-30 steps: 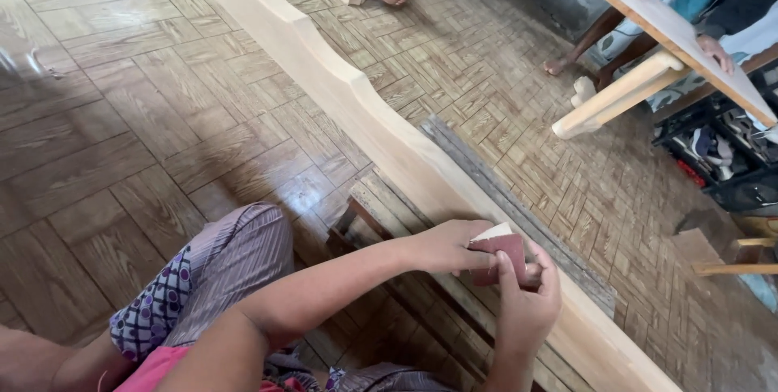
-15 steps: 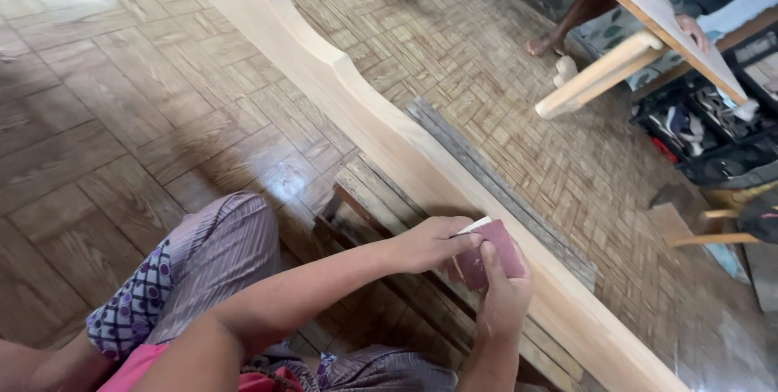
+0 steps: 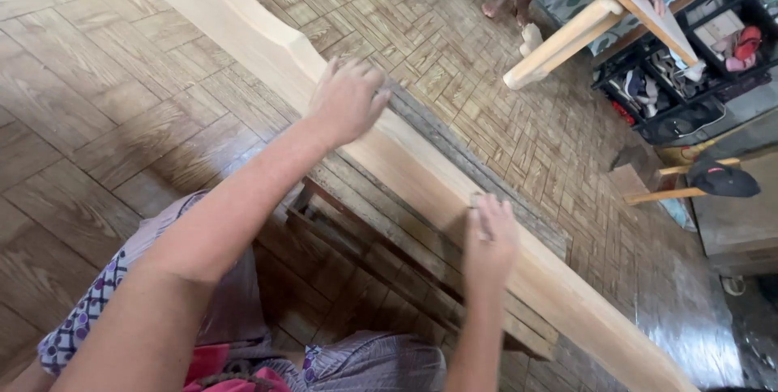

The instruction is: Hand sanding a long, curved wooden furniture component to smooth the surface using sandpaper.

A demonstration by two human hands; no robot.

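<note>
A long pale wooden board [image 3: 267, 44] runs from the upper left of the frame down to the lower right, lying over a low frame of dark slats [image 3: 381, 270] on a wood-patterned floor [image 3: 89, 117]. The left hand [image 3: 347, 100] sits near the middle of the frame on the board's top edge, fingers curled loosely over the wood and holding nothing. The right hand [image 3: 489, 238] lies lower and to the right, pressed flat against the near face of the board with the fingers close together; a dark sliver shows at the fingertips, but motion blur makes it impossible to tell whether something is held under the palm. A grey weathered plank [image 3: 519, 207] lies just beside the board on its far side. In the upper right a pale table leg [image 3: 567, 42] slants across, with another person's bare feet [image 3: 504, 8] near it and a black crate [image 3: 656, 92] of odds and ends beyond. A black cap [image 3: 721, 180] rests at the right edge.
</note>
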